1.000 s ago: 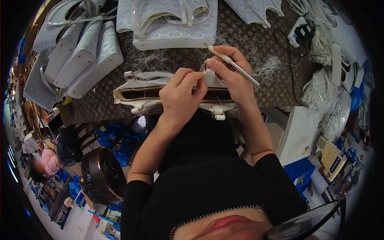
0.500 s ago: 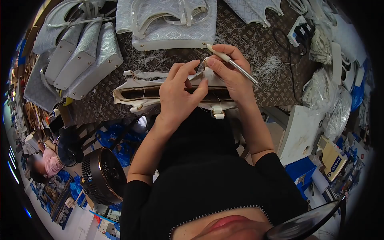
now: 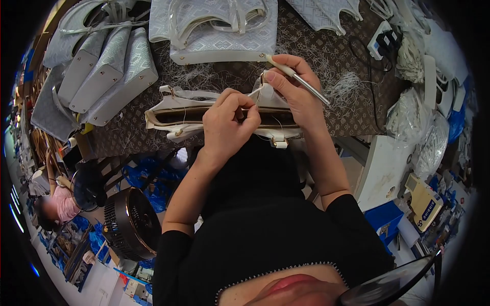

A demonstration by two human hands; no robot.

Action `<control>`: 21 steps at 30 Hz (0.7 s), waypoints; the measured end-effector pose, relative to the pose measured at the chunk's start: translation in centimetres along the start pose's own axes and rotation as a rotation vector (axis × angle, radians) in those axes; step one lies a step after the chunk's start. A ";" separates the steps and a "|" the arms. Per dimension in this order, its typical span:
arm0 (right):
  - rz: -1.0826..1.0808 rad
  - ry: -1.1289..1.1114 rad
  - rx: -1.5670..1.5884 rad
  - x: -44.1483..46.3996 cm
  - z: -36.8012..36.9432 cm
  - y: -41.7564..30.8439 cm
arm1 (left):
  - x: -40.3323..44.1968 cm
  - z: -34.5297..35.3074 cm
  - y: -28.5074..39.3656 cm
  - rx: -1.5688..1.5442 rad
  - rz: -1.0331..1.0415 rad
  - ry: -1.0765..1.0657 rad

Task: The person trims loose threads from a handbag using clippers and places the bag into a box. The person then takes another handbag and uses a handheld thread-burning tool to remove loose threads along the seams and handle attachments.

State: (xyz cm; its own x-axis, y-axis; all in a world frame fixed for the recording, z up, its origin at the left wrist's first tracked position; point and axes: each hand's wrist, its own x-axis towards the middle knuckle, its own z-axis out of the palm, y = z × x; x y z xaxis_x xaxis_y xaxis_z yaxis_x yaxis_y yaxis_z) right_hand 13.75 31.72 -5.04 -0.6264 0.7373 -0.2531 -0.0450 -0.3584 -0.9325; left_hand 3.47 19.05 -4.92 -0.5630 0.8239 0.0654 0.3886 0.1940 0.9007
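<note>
As its fingertips close to a pinch from a wider spread, the left hand [image 3: 225, 127] works beside the strap [image 3: 266, 95], suggesting finer control; the right hand [image 3: 307, 107] holds a tool [image 3: 310, 91] above the white bag [image 3: 151, 120] on the surface [image 3: 365, 116].

The desk [image 3: 224, 71] wears brown with a small pale repeating motif. White and silver-grey geometric patterning covers the bag [image 3: 224, 43] at top centre; its base is plain off-white. The open bag [image 3: 181, 108] at centre has white edges and a dark brown interior. Lower centre, the top [image 3: 286, 224] is black.
</note>
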 end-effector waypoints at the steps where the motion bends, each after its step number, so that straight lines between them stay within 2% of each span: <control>1: -0.001 0.001 0.020 0.0 0.0 0.0 | 0.1 -0.2 0.1 0.020 -0.007 -0.032; 6: -0.001 -0.003 0.030 0.1 0.0 0.1 | 0.2 -0.5 0.1 0.033 -0.019 -0.107; 8: 0.015 0.001 0.024 0.0 0.0 0.0 | 0.3 -0.5 0.8 -0.066 -0.144 -0.038; 9: 0.015 0.001 0.024 0.0 0.0 -0.1 | 0.4 -0.5 1.1 -0.066 -0.143 -0.039; 11: 0.014 -0.006 0.015 -0.1 0.0 -0.2 | 0.8 -0.3 1.4 0.090 -0.010 0.024; 12: 0.013 -0.008 0.015 0.0 0.0 -0.2 | 0.9 0.1 1.0 0.090 -0.009 0.026; 14: -0.004 -0.003 0.028 0.0 0.0 0.1 | 1.1 0.8 -0.1 0.165 0.240 0.099; 21: -0.021 -0.013 -0.005 -0.1 0.0 0.1 | 0.3 0.2 -0.2 0.218 0.309 0.113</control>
State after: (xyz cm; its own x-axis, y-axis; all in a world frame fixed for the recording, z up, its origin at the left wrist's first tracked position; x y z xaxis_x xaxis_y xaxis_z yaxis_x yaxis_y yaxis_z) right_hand 13.87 31.59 -5.12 -0.6355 0.7371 -0.2298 -0.0542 -0.3396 -0.9390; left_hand 3.34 19.33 -5.18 -0.4675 0.7996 0.3770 0.6913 0.0648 0.7197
